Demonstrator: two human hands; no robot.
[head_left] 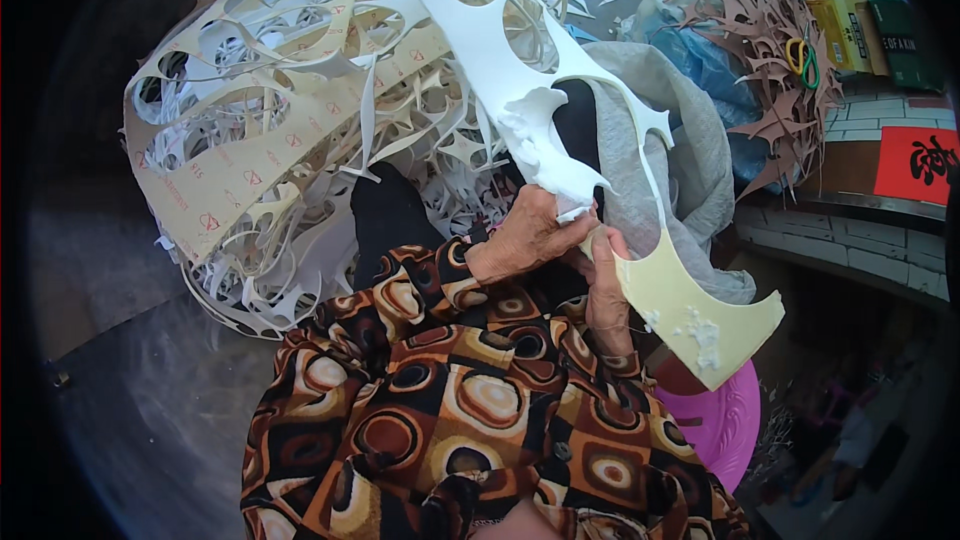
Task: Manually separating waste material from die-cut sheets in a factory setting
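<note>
In front of the patterned top point(490, 390), gripping with the left hand point(535, 235), curled closed, the ragged lower end of a white cut-out sheet point(460, 15) stretching up past a big heap of white and cream scraps point(240, 165) to the left; pinching with the right hand point(605, 290), close against the left, the upper corner of a pale yellow piece point(690, 310) flecked with white and reaching out over a pink basin point(735, 420); cannot tell exact finger placement, partly hidden; having grey cloth point(690, 140) just beyond, and farther right brown spiky scraps point(770, 15) with yellow-and-green-handled scissors point(801, 58) among them
</note>
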